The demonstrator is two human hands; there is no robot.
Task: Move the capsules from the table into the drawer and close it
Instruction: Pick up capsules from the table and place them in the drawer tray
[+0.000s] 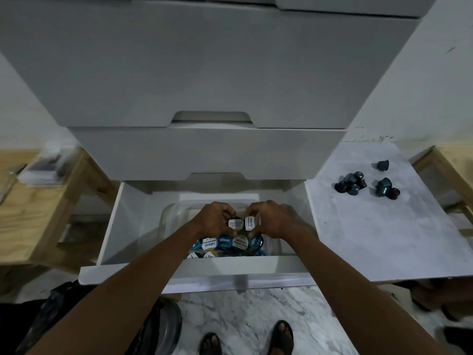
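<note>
Now my left hand (pixel 217 219) and right hand (pixel 268 219) each pinch a white-lidded capsule (pixel 235 223) over the clear plastic tub (pixel 169 216) in the open white drawer (pixel 194 279), best set down gently, while dark capsules (pixel 352 183) wait on the marble bench (pixel 384 239).

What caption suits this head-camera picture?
Both hands lower capsules into the open drawer; more wait on the table.

Both forearms are bare to the bottom edge of the view, with no sleeves, watch or rings showing on the left hand (pixel 216 219) or the right hand (pixel 272 219). The feet wear dark open-toed sandals (pixel 281 338) with broad straps across the toes.
</note>
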